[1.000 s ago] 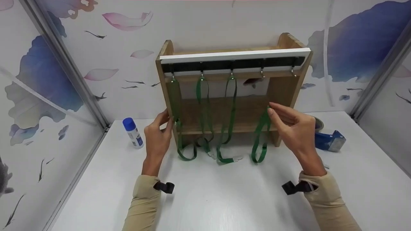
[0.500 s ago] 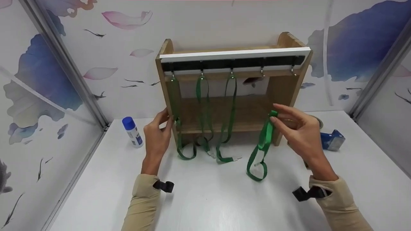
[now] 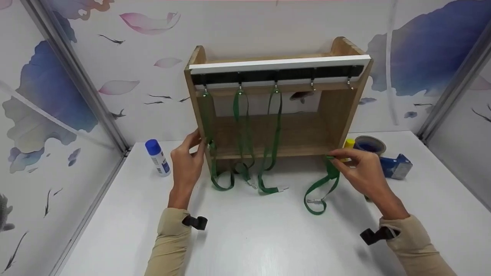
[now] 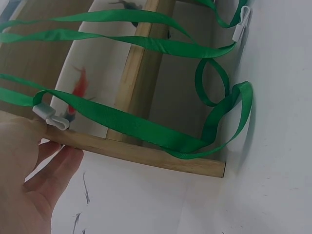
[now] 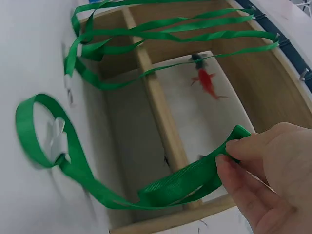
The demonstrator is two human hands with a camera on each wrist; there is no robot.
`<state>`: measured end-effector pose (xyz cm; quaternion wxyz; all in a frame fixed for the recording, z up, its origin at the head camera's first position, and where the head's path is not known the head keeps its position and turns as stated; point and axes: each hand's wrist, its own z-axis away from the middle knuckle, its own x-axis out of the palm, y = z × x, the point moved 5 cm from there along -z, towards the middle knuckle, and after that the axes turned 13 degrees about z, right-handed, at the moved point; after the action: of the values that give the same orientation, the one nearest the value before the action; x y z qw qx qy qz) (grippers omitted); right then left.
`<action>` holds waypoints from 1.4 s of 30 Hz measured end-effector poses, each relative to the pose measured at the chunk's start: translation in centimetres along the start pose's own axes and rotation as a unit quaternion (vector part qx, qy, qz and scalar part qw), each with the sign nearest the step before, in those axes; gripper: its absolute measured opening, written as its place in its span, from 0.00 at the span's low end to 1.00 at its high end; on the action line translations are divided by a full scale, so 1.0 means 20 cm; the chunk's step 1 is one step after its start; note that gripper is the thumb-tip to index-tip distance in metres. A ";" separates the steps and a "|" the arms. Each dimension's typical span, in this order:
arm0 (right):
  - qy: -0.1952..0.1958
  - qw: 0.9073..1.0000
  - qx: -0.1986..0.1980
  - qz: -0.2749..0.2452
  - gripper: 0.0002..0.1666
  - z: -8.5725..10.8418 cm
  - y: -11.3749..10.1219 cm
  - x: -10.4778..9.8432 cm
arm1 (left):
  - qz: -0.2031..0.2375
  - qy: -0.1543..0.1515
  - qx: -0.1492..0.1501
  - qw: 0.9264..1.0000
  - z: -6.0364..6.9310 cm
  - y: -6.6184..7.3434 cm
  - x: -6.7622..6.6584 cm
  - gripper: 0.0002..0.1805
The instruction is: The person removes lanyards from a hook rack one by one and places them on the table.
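My right hand (image 3: 362, 168) pinches a folded end of a green lanyard (image 5: 183, 183) between thumb and fingers, by the lower right front of the wooden shelf (image 3: 264, 155). The rest of that lanyard droops to the table, where its white clip (image 5: 59, 139) lies within a loop. My left hand (image 3: 187, 163) holds the shelf's left side panel (image 4: 146, 160), thumb inside and fingers outside. Three more green lanyards (image 3: 277, 134) hang from the hooks at the left and middle, their lower ends curled on the table. The two hooks (image 3: 350, 84) at the right bear nothing.
A blue-capped glue stick (image 3: 158, 158) stands left of the shelf. At the right are a roll of tape (image 3: 370, 143), a blue tape dispenser (image 3: 397, 167) and a yellow-capped item (image 3: 349, 143), partly hidden. Patterned walls border the white table (image 3: 245, 237).
My right hand has moved right and down with the lanyard, whose lower loop now lies on the table. The yellow cap and tape roll have come into clearer view. My left hand stays put.
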<state>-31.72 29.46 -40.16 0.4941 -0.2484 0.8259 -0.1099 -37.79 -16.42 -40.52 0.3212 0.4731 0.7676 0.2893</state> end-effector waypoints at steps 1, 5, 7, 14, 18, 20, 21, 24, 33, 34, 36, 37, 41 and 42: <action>-0.002 1.000 -0.014 0.006 0.15 0.01 0.00 0.01 | -0.002 0.000 0.000 1.000 0.00 0.00 0.00 0.22; -0.057 0.995 -0.075 0.042 0.18 0.05 -0.04 0.05 | 0.000 -0.001 -0.001 1.000 0.00 0.00 0.00 0.22; -0.112 0.987 -0.097 0.055 0.18 0.07 -0.06 0.09 | 0.001 -0.002 -0.001 1.000 0.00 0.00 0.00 0.22; -0.268 0.954 -0.124 0.052 0.15 0.15 -0.11 0.28 | 0.002 0.000 0.004 1.000 0.00 -0.01 0.00 0.21; -0.293 0.947 -0.126 0.030 0.15 0.17 -0.10 0.34 | 0.004 -0.003 0.005 1.000 0.01 -0.01 0.00 0.22; -0.285 0.950 -0.122 0.028 0.15 0.17 -0.09 0.35 | 0.005 -0.005 0.005 1.000 0.01 -0.02 0.00 0.22; -0.280 0.952 -0.118 0.029 0.16 0.17 -0.08 0.36 | 0.004 -0.005 0.004 1.000 0.01 -0.02 0.00 0.22; -0.256 0.959 -0.114 0.048 0.26 0.16 -0.06 0.35 | 0.003 -0.005 0.003 1.000 0.01 -0.01 0.00 0.22; -0.367 0.919 -0.107 0.094 0.63 0.21 0.02 0.35 | 0.003 -0.004 -0.003 1.000 0.01 -0.01 0.00 0.22; -0.378 0.915 -0.106 0.092 0.61 0.21 0.03 0.35 | 0.003 -0.003 -0.002 1.000 0.01 -0.01 0.00 0.22; -0.393 0.910 -0.101 0.084 0.57 0.21 0.04 0.33 | 0.002 -0.003 0.001 1.000 0.00 -0.01 0.00 0.21; -0.397 0.909 -0.098 0.082 0.55 0.21 0.04 0.33 | 0.002 -0.003 0.002 1.000 0.00 -0.01 0.00 0.21; -0.380 0.916 -0.092 0.090 0.50 0.20 0.06 0.32 | 0.003 -0.004 -0.002 1.000 0.00 -0.02 0.00 0.22; -0.366 0.921 -0.095 0.095 0.46 0.19 0.06 0.32 | 0.002 -0.004 -0.003 1.000 0.00 -0.02 0.00 0.22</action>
<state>-31.17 27.36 -47.38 0.7439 -0.2377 0.6138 0.1154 -37.92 -16.49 -40.86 0.3250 0.4752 0.7644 0.2903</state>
